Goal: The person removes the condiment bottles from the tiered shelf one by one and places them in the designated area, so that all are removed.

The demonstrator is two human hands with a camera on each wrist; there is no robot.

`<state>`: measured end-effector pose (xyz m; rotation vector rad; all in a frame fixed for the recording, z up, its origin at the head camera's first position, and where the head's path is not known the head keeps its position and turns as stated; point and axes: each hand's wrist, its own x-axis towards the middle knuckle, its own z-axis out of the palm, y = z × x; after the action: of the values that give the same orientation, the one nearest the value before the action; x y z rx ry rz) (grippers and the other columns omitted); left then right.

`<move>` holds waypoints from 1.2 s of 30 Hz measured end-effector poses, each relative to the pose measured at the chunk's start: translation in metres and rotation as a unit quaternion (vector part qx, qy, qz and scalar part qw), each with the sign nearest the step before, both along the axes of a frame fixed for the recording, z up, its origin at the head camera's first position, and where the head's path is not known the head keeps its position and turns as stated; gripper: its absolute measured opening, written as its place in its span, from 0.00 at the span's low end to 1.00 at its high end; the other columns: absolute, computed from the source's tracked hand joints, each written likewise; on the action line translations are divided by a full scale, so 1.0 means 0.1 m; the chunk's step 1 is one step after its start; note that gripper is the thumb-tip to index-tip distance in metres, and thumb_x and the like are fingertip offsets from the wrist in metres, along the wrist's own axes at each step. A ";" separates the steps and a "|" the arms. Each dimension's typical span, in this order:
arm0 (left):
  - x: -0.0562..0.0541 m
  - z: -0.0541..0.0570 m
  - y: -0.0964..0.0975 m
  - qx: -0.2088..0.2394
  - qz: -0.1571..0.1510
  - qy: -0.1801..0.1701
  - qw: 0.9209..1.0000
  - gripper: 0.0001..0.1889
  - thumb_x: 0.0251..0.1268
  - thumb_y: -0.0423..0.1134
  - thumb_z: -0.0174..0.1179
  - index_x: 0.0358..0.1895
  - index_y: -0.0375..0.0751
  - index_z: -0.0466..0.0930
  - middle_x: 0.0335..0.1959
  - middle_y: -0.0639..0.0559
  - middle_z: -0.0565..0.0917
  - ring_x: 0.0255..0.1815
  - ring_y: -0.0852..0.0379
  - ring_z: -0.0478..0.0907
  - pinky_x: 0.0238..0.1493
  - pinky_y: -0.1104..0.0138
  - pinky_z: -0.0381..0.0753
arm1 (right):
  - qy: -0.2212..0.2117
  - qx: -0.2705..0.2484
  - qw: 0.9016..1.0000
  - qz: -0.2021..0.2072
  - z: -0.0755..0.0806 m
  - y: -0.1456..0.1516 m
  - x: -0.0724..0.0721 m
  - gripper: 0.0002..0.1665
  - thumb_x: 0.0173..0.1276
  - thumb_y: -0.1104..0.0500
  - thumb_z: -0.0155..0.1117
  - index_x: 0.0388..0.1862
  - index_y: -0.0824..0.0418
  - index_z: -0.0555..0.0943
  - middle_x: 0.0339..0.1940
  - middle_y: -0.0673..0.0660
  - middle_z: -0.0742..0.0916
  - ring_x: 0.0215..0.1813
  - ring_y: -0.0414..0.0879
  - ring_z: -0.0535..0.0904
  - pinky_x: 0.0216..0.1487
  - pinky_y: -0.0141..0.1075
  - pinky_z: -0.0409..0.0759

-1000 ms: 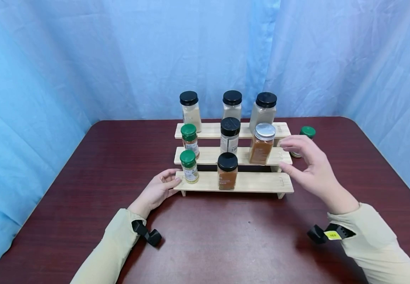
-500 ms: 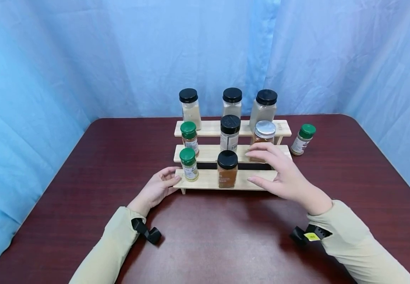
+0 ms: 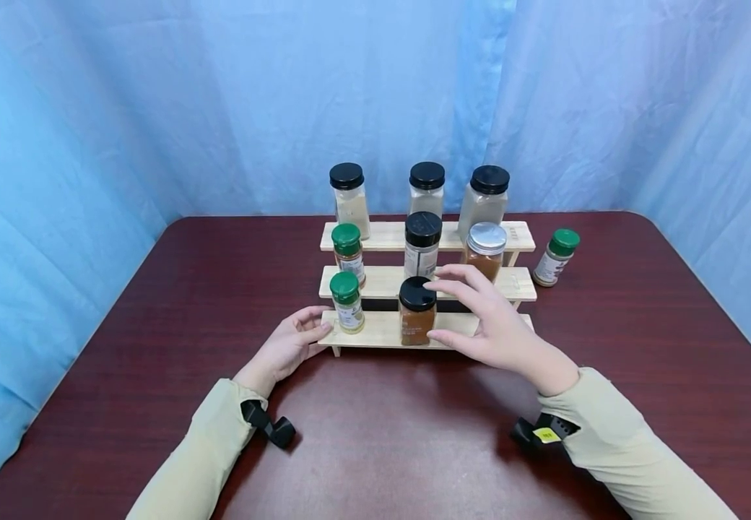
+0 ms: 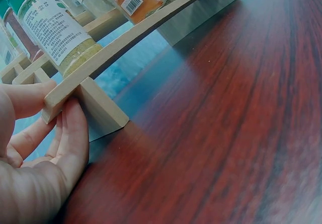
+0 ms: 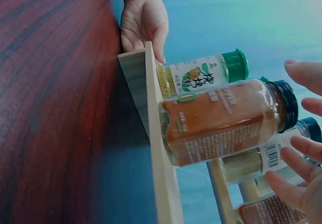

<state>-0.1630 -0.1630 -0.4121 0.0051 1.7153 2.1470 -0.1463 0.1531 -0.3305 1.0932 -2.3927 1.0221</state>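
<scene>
My left hand pinches the left end of the bottom shelf of a three-step wooden spice rack, thumb above and fingers below in the left wrist view. My right hand, fingers spread, is at the right side of a black-lidded spice jar with orange-brown powder. In the right wrist view a gap shows between the fingertips and this upright jar. Left of it on the same shelf stands a green-capped spice bottle.
The middle shelf bears another green-capped bottle, a black-capped jar and a silver-lidded jar. Three black-lidded jars, one of them a tall jar, line the top shelf. A green-capped bottle stands on the table right of the rack.
My right hand has moved left from beside the green-capped bottle on the table, past the silver-lidded jar, to the black-lidded jar on the bottom shelf. My left hand keeps its place.
</scene>
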 end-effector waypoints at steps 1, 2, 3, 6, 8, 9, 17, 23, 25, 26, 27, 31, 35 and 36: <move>0.00 0.00 0.00 0.000 0.000 0.000 1.000 0.19 0.68 0.25 0.48 0.61 0.32 0.62 0.37 0.58 0.79 0.39 0.65 0.79 0.43 0.71 0.79 | 0.001 -0.001 1.000 0.000 -0.01 -0.01 0.00 0.35 0.48 0.61 0.76 0.58 0.59 0.76 0.60 0.60 0.73 0.61 0.51 0.69 0.58 0.45 0.69; 0.00 0.00 0.00 -0.001 0.000 0.001 1.000 0.19 0.68 0.25 0.48 0.61 0.32 0.62 0.37 0.58 0.79 0.39 0.65 0.79 0.43 0.71 0.79 | 0.003 -0.002 1.000 0.000 -0.02 -0.02 -0.01 0.35 0.48 0.62 0.76 0.57 0.59 0.76 0.60 0.60 0.73 0.60 0.52 0.69 0.58 0.45 0.69; 0.00 0.00 0.00 -0.001 0.000 0.001 1.000 0.18 0.68 0.25 0.48 0.60 0.33 0.62 0.37 0.58 0.79 0.39 0.65 0.79 0.43 0.71 0.79 | 0.003 -0.004 1.000 0.000 -0.03 -0.03 -0.01 0.35 0.48 0.62 0.76 0.57 0.59 0.76 0.60 0.61 0.73 0.60 0.52 0.70 0.58 0.46 0.69; -0.01 -0.01 0.00 -0.002 0.001 0.001 1.000 0.18 0.69 0.25 0.48 0.60 0.33 0.63 0.37 0.58 0.79 0.39 0.65 0.79 0.43 0.71 0.79 | 0.004 -0.010 1.000 0.002 -0.06 -0.05 -0.01 0.34 0.48 0.62 0.76 0.57 0.58 0.76 0.60 0.61 0.73 0.59 0.52 0.71 0.57 0.44 0.70; -0.01 0.00 0.00 -0.002 0.001 0.002 1.000 0.18 0.69 0.25 0.48 0.60 0.33 0.62 0.37 0.58 0.79 0.38 0.65 0.79 0.43 0.71 0.79 | 0.003 -0.013 1.000 0.003 -0.07 -0.06 -0.02 0.34 0.48 0.63 0.75 0.58 0.58 0.76 0.61 0.61 0.73 0.59 0.52 0.71 0.57 0.43 0.70; -0.01 0.00 0.00 -0.001 0.001 0.002 1.000 0.18 0.69 0.25 0.48 0.60 0.33 0.62 0.37 0.58 0.79 0.38 0.65 0.79 0.43 0.71 0.79 | 0.002 -0.015 1.000 0.004 -0.08 -0.07 -0.02 0.34 0.49 0.63 0.76 0.58 0.58 0.76 0.61 0.61 0.73 0.60 0.52 0.70 0.57 0.43 0.70; 0.00 0.00 0.01 0.006 0.008 -0.005 1.000 0.16 0.68 0.25 0.48 0.56 0.38 0.66 0.36 0.57 0.79 0.37 0.65 0.79 0.42 0.71 0.79 | -0.017 -0.018 1.000 -0.002 -0.15 -0.10 -0.01 0.36 0.49 0.62 0.76 0.60 0.58 0.75 0.61 0.60 0.72 0.62 0.51 0.68 0.61 0.39 0.67; 0.01 0.01 0.01 0.001 0.007 -0.006 1.000 0.17 0.68 0.25 0.49 0.58 0.36 0.65 0.36 0.58 0.79 0.37 0.65 0.79 0.42 0.71 0.79 | -0.037 -0.016 0.999 -0.010 -0.23 -0.10 0.02 0.40 0.51 0.61 0.75 0.63 0.56 0.71 0.61 0.60 0.71 0.61 0.51 0.69 0.59 0.45 0.71; 0.01 0.01 0.01 0.002 0.007 -0.005 1.000 0.17 0.68 0.25 0.49 0.58 0.36 0.65 0.36 0.58 0.79 0.37 0.65 0.79 0.42 0.71 0.79 | -0.032 -0.018 0.999 -0.008 -0.26 -0.10 0.01 0.40 0.51 0.62 0.75 0.64 0.57 0.70 0.61 0.61 0.71 0.61 0.51 0.69 0.59 0.43 0.71; 0.01 0.01 0.01 0.002 0.007 -0.005 1.000 0.16 0.68 0.25 0.49 0.58 0.36 0.65 0.36 0.58 0.79 0.37 0.65 0.79 0.42 0.71 0.79 | -0.029 -0.020 0.999 -0.005 -0.27 -0.10 0.01 0.41 0.50 0.62 0.75 0.64 0.57 0.69 0.61 0.61 0.71 0.61 0.51 0.69 0.58 0.42 0.72; 0.01 0.01 0.01 0.003 0.007 -0.005 1.000 0.16 0.68 0.25 0.49 0.57 0.37 0.65 0.36 0.58 0.79 0.37 0.65 0.79 0.42 0.71 0.79 | -0.028 -0.024 0.999 0.000 -0.29 -0.10 0.00 0.41 0.50 0.63 0.75 0.64 0.58 0.69 0.61 0.62 0.71 0.60 0.51 0.69 0.58 0.42 0.73; 0.01 0.00 0.00 0.004 0.007 -0.004 1.000 0.16 0.68 0.25 0.49 0.56 0.38 0.66 0.36 0.58 0.79 0.37 0.65 0.79 0.42 0.71 0.79 | -0.035 -0.043 0.998 0.017 -0.33 -0.13 -0.02 0.42 0.49 0.66 0.75 0.64 0.60 0.67 0.60 0.63 0.72 0.60 0.48 0.69 0.56 0.43 0.76; 0.01 0.00 0.00 0.000 0.007 -0.002 1.000 0.17 0.68 0.25 0.49 0.58 0.36 0.64 0.37 0.58 0.79 0.38 0.65 0.79 0.43 0.70 0.79 | -0.046 -0.057 0.997 0.026 -0.36 -0.15 -0.04 0.42 0.50 0.68 0.74 0.64 0.61 0.67 0.58 0.60 0.74 0.58 0.43 0.70 0.55 0.44 0.77; 0.01 0.00 0.00 -0.001 0.006 -0.002 1.000 0.17 0.68 0.26 0.49 0.59 0.35 0.64 0.37 0.58 0.79 0.38 0.65 0.79 0.43 0.70 0.79 | -0.046 -0.059 0.997 0.027 -0.36 -0.15 -0.04 0.41 0.51 0.69 0.74 0.63 0.62 0.67 0.57 0.60 0.74 0.58 0.42 0.70 0.55 0.43 0.78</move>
<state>-0.1625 -0.1625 -0.4124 -0.0112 1.7196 2.1528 -0.1505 0.1376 -0.3669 1.0970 -2.3506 1.2400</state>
